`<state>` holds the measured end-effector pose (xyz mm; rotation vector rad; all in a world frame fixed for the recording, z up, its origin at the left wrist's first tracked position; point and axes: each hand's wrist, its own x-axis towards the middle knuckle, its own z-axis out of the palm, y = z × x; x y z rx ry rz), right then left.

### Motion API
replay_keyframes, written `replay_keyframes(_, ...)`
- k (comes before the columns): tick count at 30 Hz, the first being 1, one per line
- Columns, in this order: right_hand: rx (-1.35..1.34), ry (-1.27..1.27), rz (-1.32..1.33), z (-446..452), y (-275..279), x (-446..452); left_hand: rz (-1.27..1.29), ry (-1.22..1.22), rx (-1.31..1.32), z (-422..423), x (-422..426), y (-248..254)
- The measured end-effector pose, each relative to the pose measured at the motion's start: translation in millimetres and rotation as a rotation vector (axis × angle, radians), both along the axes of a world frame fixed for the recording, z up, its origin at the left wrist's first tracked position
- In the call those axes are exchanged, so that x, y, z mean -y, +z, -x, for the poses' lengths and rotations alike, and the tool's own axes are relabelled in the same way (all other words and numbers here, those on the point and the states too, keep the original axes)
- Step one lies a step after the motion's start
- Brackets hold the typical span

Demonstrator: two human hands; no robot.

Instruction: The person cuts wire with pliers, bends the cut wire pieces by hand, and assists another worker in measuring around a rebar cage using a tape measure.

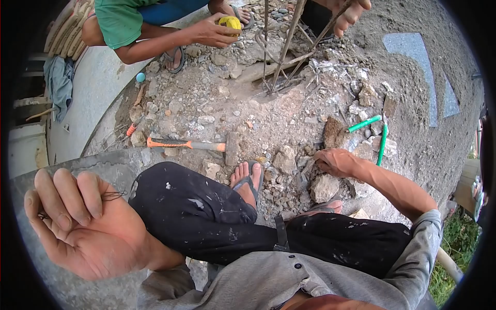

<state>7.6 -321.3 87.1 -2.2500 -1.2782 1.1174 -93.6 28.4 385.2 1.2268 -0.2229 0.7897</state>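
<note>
Head view: left hand (95, 230) curls palm-up around wires (114, 196).

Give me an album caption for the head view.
Left hand curled, right hand at the rubble, hammer lying nearby.

stony ground (191, 106) lies in soft daylight, with gray sand (413, 155) along the right, a pale slab (98, 88) at left, sacks (70, 28) stacked upper left, grass (457, 240) lower right.
</note>
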Motion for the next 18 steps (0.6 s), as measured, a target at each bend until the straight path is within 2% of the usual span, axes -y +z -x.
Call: replay_keyframes(18,0.011,-0.005,-0.041,0.1,-6.8,3.1,-0.002,0.022,0.006,-0.5,0.5,-0.3)
